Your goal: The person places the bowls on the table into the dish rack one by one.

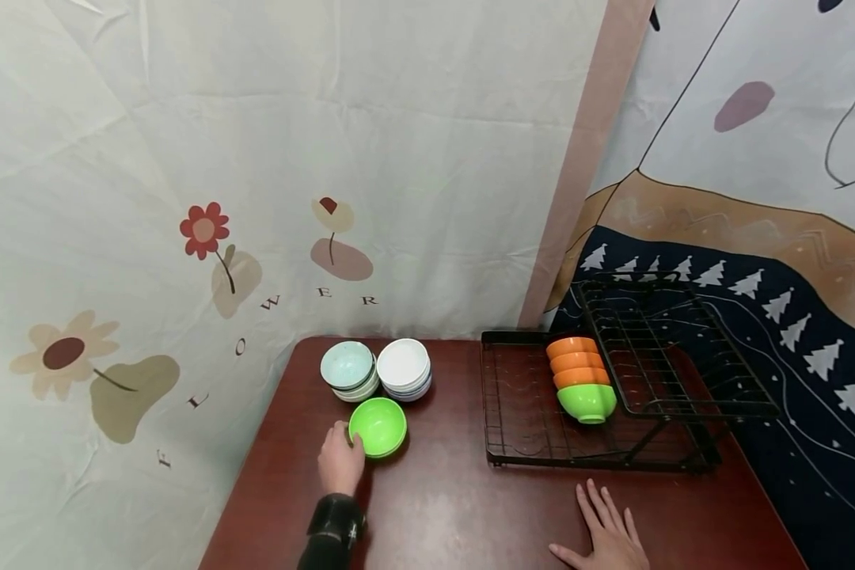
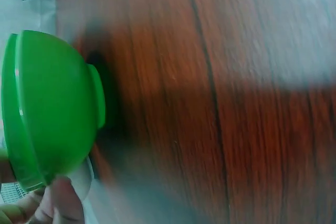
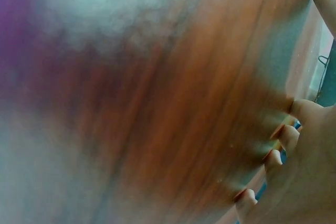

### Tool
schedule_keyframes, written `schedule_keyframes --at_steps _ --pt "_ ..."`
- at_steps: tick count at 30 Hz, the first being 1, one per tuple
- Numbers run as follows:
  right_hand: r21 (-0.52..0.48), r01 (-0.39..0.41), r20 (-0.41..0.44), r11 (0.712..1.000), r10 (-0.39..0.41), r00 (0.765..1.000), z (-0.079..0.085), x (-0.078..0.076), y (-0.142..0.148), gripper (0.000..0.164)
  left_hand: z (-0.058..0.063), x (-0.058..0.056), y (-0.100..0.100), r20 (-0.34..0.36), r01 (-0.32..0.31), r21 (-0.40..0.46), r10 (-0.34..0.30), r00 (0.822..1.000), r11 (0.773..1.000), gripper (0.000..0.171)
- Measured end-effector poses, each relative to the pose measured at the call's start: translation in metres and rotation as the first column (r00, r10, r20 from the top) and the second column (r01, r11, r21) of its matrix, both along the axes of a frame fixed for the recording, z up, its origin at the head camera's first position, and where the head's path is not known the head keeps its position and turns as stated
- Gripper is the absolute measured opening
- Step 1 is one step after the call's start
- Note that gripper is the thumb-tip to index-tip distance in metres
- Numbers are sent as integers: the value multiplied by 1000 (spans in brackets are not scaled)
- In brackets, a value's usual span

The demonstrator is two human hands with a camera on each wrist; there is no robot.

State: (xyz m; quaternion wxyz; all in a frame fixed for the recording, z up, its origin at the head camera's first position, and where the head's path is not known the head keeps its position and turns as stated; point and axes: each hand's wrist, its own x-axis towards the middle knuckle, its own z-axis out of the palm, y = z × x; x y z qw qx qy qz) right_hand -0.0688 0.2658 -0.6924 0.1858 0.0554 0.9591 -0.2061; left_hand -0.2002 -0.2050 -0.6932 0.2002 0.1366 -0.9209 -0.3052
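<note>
My left hand (image 1: 340, 459) pinches the near-left rim of a nested pair of bright green bowls (image 1: 379, 426). Two rims show one inside the other in the left wrist view, where the green bowls (image 2: 55, 106) are seen side-on with fingers (image 2: 63, 200) at the edge. Just behind them stand a stack of pale blue-green bowls (image 1: 347, 365) and a stack of white bowls (image 1: 403, 364). My right hand (image 1: 608, 534) rests on the table with its fingers spread, in front of the black rack, holding nothing.
A black two-tier dish rack (image 1: 527, 461) stands at the right of the brown table (image 1: 456, 507). On its lower tier, several orange bowls (image 1: 577, 362) and a green bowl (image 1: 587, 402) sit on their sides in a row. The raised upper tier (image 1: 677, 340) overhangs at right. Printed cloth (image 1: 427, 198) hangs behind.
</note>
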Motion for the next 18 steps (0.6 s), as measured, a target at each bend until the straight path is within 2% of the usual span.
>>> schedule_keyframes --at_steps 1,2,4,6,9,11,14,16,18 --pt "2 -1 -1 1000 1 1000 0 0 0 129 -8 -3 -3 -20 1 -14 -1 1000 1000 20" --pt "1 -2 -3 1000 2 1000 0 0 0 129 -10 -4 -4 -24 12 -14 -13 1000 1000 18" --pt "1 -1 -5 1000 1 1000 0 0 0 129 -20 -9 -8 -35 10 -69 -12 999 998 16" --pt "3 0 -9 1000 0 1000 0 0 0 129 -8 -5 -5 -16 17 -103 -19 1000 994 16" --pt "1 -1 -15 1000 1 1000 0 0 0 129 21 3 2 49 36 -157 -29 998 987 16" --pt "1 -2 -18 1000 2 1000 0 0 0 129 45 10 8 98 60 -172 -43 994 983 16" --pt "0 0 -17 1000 0 1000 0 0 0 129 61 13 12 145 87 -198 -58 988 976 14" --pt "5 -1 -17 1000 1 1000 0 0 0 129 66 14 13 137 94 -202 -67 988 975 15" --pt "6 0 -17 1000 0 1000 0 0 0 129 69 15 13 99 90 -189 -72 992 978 15"
